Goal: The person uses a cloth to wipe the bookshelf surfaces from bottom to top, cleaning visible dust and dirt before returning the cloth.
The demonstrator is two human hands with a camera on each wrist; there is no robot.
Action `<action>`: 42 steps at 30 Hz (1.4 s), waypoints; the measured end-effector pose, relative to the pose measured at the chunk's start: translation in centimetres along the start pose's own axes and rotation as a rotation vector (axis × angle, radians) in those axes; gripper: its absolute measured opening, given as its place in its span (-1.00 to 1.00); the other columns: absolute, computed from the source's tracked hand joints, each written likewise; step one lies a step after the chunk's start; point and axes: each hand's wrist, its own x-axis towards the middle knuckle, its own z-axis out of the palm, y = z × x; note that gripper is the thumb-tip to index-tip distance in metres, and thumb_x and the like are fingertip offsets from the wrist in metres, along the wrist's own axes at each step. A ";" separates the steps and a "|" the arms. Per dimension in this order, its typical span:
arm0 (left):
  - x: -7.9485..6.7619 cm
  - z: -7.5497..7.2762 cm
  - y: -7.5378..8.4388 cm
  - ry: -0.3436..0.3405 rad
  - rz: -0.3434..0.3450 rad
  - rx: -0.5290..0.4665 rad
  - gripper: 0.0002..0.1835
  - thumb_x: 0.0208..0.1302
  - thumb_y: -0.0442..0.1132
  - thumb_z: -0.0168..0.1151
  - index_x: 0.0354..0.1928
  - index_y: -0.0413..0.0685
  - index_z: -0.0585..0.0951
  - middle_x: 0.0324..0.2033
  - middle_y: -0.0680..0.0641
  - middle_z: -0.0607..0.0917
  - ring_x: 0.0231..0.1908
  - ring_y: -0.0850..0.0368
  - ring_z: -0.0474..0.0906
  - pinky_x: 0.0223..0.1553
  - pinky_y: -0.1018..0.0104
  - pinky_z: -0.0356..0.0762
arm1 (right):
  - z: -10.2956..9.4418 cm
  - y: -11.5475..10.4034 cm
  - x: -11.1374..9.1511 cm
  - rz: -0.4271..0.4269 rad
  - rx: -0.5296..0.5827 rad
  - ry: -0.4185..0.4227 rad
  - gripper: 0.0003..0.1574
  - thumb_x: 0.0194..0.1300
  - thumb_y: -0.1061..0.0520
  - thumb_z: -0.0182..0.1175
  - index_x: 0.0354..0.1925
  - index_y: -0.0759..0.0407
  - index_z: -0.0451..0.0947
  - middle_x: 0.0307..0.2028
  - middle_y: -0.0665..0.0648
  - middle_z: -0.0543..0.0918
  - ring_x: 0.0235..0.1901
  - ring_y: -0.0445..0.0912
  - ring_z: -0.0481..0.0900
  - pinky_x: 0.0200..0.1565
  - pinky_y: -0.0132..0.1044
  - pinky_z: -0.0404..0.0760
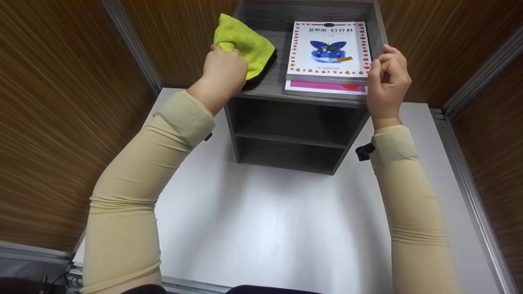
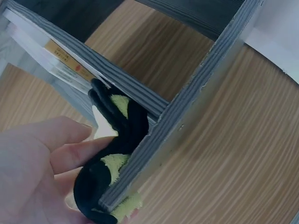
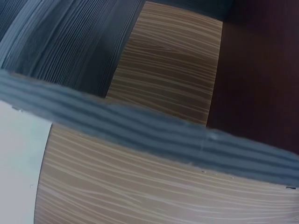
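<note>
My left hand (image 1: pixel 224 69) grips a yellow-green cloth (image 1: pixel 251 49) with a black edge, at the left side of a grey wooden shelf unit (image 1: pixel 261 94). In the left wrist view, the black trim of the cloth (image 2: pixel 128 121) lies against the corner where a shelf board meets the side panel (image 2: pixel 187 98). With bent fingers and thumb, my right hand (image 1: pixel 388 81) holds the top of the shelf's right side panel. The right wrist view shows a panel edge (image 3: pixel 140 128) but no hand.
On the top compartment, a white book (image 1: pixel 329 51) with a blue butterfly cover lies on a pink-and-white book (image 1: pixel 318 87). Two lower compartments (image 1: pixel 290 122) sit below. Wood-grain walls (image 1: pixel 61 122) flank a white surface (image 1: pixel 278 228) under the unit.
</note>
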 end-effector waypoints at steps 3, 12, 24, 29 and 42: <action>0.0 -0.3 0.3 0.019 -0.001 0.009 -0.69 0.30 -0.35 -0.12 -0.17 -0.32 0.62 -0.16 -0.27 0.61 -0.16 -0.21 0.56 0.04 -0.20 0.31 | -0.2 0.2 0.2 -0.001 -0.012 0.001 -0.63 0.15 0.29 -0.01 -0.63 0.55 0.17 -0.43 0.20 0.52 0.05 -0.06 0.47 0.16 -0.28 0.33; -0.4 -0.2 1.2 0.010 0.019 0.007 -0.67 0.32 -0.33 -0.13 -0.13 -0.34 0.61 -0.16 -0.28 0.61 -0.16 -0.21 0.56 0.06 -0.22 0.30 | -0.8 0.6 -0.3 -0.022 0.019 0.040 -0.65 0.13 0.34 0.01 -0.66 0.53 0.17 -0.47 0.11 0.53 0.01 -0.02 0.50 0.13 -0.22 0.35; 2.8 -1.2 0.8 -0.030 -0.005 -0.048 -0.64 0.33 -0.27 -0.15 -0.05 -0.29 0.59 -0.06 -0.26 0.58 -0.09 -0.22 0.52 0.01 -0.16 0.34 | -1.3 0.3 0.4 -0.006 0.015 0.055 -0.68 0.15 0.35 -0.03 -0.63 0.59 0.25 -0.43 -0.16 0.50 0.03 -0.02 0.48 0.17 -0.23 0.32; 4.9 -1.4 0.2 -0.063 -0.005 -0.052 -0.61 0.30 -0.23 -0.14 -0.05 -0.30 0.58 -0.08 -0.27 0.61 -0.10 -0.22 0.54 0.01 -0.16 0.36 | -1.3 0.2 0.4 0.013 0.007 0.052 -0.69 0.16 0.33 -0.04 -0.61 0.60 0.27 -0.44 -0.08 0.52 0.05 -0.03 0.47 0.17 -0.24 0.31; 9.6 -0.2 -0.1 -0.198 -0.207 -0.017 -0.55 0.37 -0.19 -0.22 0.20 -0.22 0.43 0.10 -0.19 0.51 -0.01 -0.21 0.43 -0.03 -0.10 0.34 | 0.0 -0.7 -0.1 -0.014 -0.026 0.011 -0.67 0.16 0.30 -0.04 -0.62 0.55 0.25 -0.40 0.21 0.56 0.06 0.00 0.46 0.17 -0.23 0.31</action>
